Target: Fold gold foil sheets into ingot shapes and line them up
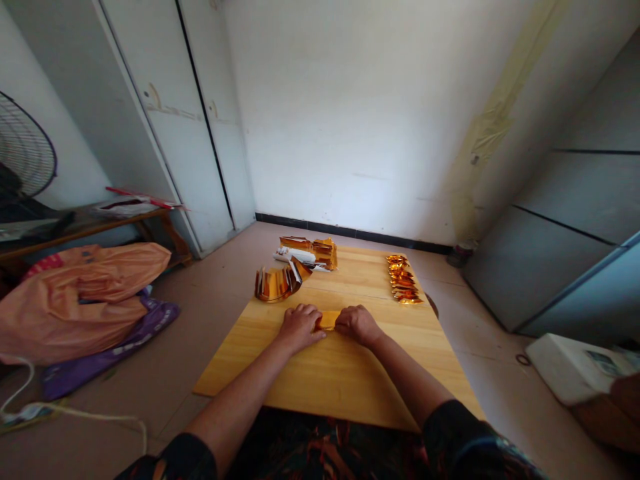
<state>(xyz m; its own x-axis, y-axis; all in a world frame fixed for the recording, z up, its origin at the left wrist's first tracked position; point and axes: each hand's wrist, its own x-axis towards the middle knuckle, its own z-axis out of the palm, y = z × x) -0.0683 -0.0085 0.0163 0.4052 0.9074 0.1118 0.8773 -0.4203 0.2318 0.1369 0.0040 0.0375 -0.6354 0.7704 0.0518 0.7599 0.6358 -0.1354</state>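
Observation:
Between my two hands, low over the middle of the wooden table [300, 373], is a small piece of gold foil paper [328, 321]. My left hand [301, 327] has its fingers closed on the paper's left end. The right end is pinched by my right hand [358, 325], its fingers curled in. Beyond my left hand stands a curved stack of gold and white paper sheets [276, 283]. Further back lies another pile of gold paper [325, 252] with a white roll-like bundle [295, 255] beside it. A row of folded shiny gold pieces [402, 279] lies at the table's right.
Grey cabinets [165, 113] and a bench with a fan [25, 147] stand to the left, above orange and purple bags [85, 293] on the floor. At right are a grey fridge-like cabinet [565, 213] and a white box [570, 367]. A white wall [350, 120] rises behind the table.

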